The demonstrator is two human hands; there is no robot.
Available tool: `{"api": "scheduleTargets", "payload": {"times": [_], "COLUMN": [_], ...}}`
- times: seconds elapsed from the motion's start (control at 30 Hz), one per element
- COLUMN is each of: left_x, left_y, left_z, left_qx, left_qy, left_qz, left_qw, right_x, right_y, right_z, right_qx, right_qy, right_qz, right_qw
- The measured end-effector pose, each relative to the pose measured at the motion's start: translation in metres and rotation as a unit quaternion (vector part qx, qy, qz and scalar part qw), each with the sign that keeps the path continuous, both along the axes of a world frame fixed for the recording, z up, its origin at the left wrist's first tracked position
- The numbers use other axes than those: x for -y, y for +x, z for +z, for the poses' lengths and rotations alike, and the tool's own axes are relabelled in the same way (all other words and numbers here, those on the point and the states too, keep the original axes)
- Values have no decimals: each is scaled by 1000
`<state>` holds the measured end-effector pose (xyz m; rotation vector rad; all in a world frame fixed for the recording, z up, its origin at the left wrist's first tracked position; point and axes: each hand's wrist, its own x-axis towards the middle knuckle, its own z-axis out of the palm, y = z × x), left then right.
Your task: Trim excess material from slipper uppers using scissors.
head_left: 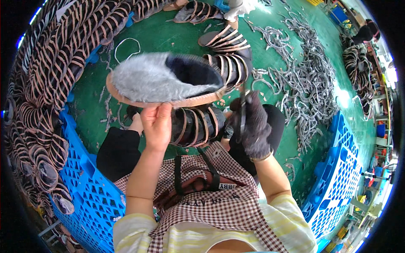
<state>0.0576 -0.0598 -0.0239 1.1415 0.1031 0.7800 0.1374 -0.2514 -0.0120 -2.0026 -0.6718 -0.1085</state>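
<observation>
My left hand (157, 124), bare, grips the lower edge of a grey furry shoe (162, 80) with a tan sole rim and a dark opening, held up sideways in front of me. My right hand (252, 124), in a dark glove, is closed on a thin dark tool, likely scissors (243, 110), whose tip points up at the shoe's right end. Below the shoe several dark shoes with tan bands (196, 125) lie by my knees.
A big stack of banded shoes (46, 71) fills blue crates (90, 189) on my left. Grey trimmed strips (306, 76) litter the green floor (168, 36) at right. Another blue crate (337, 177) stands at lower right. A person (365, 33) sits far right.
</observation>
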Motion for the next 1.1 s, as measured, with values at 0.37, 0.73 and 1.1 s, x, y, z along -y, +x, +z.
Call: {"api": "scheduleTargets", "payload": {"times": [0.37, 0.73, 1.1], "left_x": [3, -32, -34], "left_y": [-40, -48, -46], "left_z": [8, 18, 32], "left_qx": [29, 37, 1], "left_qy": [-44, -66, -139], "left_qz": [42, -99, -188], "left_qw": [998, 992, 972], "right_x": [8, 20, 11], "right_y": [-21, 2, 2], "right_z": [4, 31, 45], "right_qx": [70, 206, 184], "right_qy": [-182, -160, -174], "right_qz": [53, 140, 244], "right_qw": [979, 955, 936]}}
